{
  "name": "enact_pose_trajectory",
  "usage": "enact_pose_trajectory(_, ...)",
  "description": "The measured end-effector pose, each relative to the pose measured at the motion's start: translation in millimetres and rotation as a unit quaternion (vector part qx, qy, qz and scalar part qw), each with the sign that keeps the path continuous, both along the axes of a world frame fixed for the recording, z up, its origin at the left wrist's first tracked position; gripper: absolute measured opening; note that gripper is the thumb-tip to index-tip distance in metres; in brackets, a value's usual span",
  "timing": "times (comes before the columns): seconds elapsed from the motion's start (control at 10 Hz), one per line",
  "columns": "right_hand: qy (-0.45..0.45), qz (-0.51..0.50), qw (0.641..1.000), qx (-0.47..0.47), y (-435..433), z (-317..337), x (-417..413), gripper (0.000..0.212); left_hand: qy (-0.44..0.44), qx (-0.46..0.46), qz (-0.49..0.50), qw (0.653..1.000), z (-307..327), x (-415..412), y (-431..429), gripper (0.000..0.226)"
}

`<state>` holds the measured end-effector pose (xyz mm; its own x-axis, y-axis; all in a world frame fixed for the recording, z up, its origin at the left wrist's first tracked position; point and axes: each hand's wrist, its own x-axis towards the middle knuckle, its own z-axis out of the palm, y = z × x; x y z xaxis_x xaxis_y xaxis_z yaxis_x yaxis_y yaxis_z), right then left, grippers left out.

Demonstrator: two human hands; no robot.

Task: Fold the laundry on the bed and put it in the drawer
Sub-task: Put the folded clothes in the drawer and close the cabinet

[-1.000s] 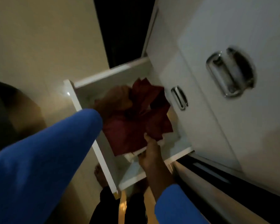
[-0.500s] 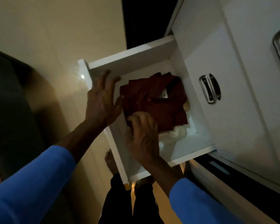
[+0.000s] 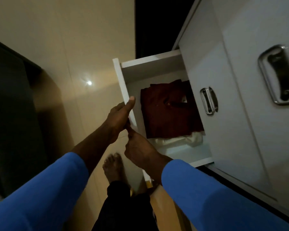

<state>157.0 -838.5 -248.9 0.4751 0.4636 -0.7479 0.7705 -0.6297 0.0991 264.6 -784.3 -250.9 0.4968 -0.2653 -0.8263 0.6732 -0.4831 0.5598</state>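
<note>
you clamp left hand (image 3: 118,118) and right hand (image 3: 140,151) on the rigid white wooden drawer (image 3: 124,85) front; soft dark-red folded shirt (image 3: 170,114) inside.

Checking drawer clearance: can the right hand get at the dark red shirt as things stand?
Probably yes. The drawer is open, the dark red shirt lies uncovered on top, and the right hand, its grip on the drawer's front, is right beside it.
</note>
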Motion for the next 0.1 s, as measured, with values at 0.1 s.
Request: enact_pose_trajectory(0.1,-0.077,0.032,0.985,-0.153,-73.5,-44.7,-24.9,0.030,0.050,-0.066,0.007,0.997,8.0,-8.2,-75.8,0.090)
